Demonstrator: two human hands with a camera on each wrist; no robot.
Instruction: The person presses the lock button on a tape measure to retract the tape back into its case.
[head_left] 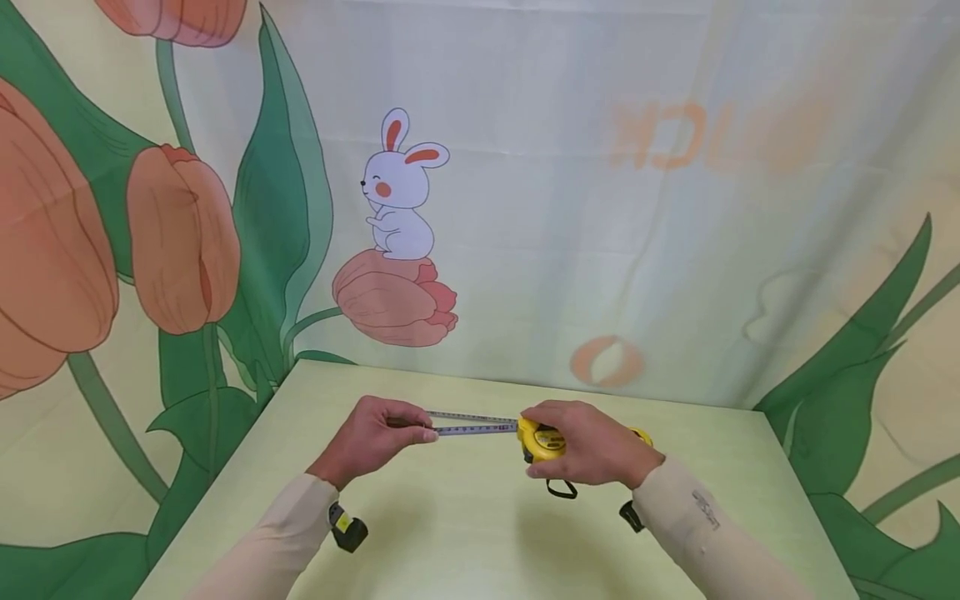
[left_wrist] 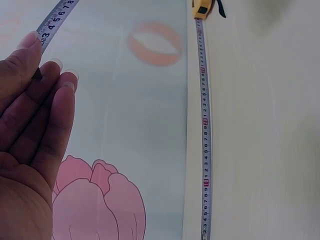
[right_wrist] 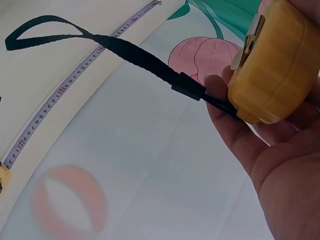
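Note:
My right hand (head_left: 592, 442) grips a yellow tape measure (head_left: 542, 442) by its case. A black wrist strap (right_wrist: 135, 52) hangs from that case. The tape measure's blade (head_left: 476, 430) is drawn out to the left. At the blade's free end, my left hand (head_left: 378, 437) pinches it between thumb and fingers. In the left wrist view, numbers on the held blade (left_wrist: 55, 22) show above the thumb. A second tape measure lies just beyond, its blade (left_wrist: 205, 120) stretched along the table; its yellow case (head_left: 642, 435) is mostly hidden behind my right hand in the head view.
The pale table (head_left: 465, 517) ends at a hanging cloth (head_left: 510, 250) printed with tulips and a white rabbit. A dark wrist device (head_left: 348, 531) sits by my left sleeve, and another dark piece (head_left: 632, 517) by my right.

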